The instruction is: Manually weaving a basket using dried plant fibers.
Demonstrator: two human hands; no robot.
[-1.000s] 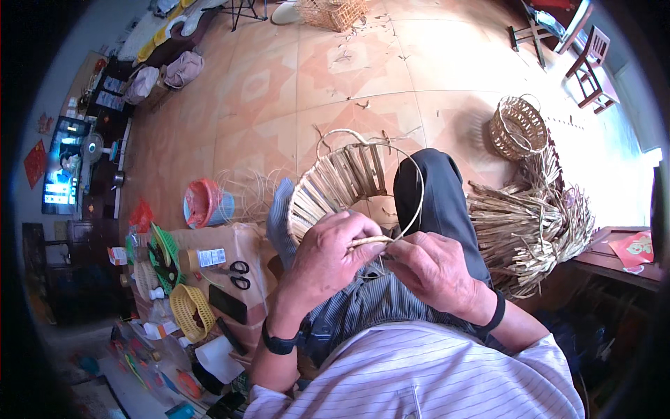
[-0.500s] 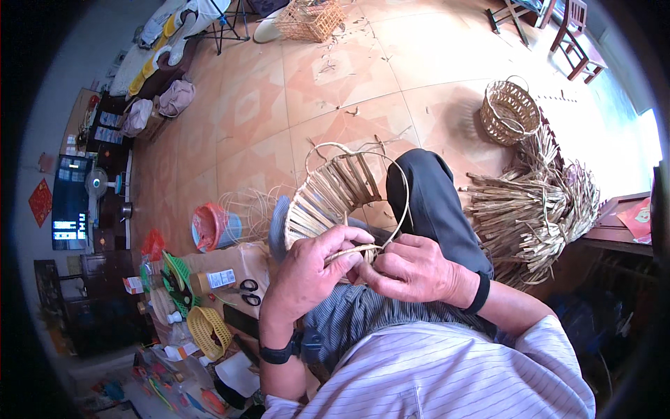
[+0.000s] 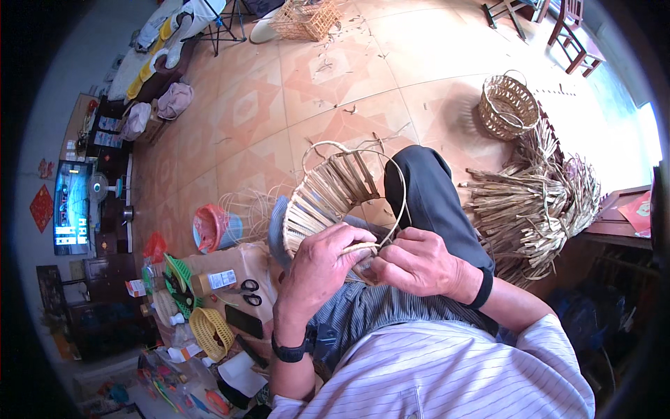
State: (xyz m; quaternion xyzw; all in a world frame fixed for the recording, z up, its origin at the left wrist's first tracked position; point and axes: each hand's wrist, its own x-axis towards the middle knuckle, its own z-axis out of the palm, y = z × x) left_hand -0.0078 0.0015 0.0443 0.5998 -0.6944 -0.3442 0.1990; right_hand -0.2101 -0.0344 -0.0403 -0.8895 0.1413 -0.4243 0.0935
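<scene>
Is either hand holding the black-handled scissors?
No, the scissors lie off to the left, apart from both the left hand and the right hand.

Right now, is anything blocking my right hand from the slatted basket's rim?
Nothing visible does: your right hand is right at the near side of the slatted basket, beside your left hand, which pinches the rim. The black-handled scissors lie well off to the left.

Unfinished basket (image 3: 314, 202) is showing pale straw slats, browner toward its far side. Near: shirt (image 3: 447, 363) is displaying thin dark stripes on pale lavender; lap cloth (image 3: 363, 307) is showing blue-grey striping. Far floor (image 3: 342, 77) is presenting salmon-and-cream geometric figures. Left: yellow basket (image 3: 207, 328) is sitting beside green tray (image 3: 178, 276). Right: dry bundle (image 3: 516, 216) is ranging tan to brown.
</scene>
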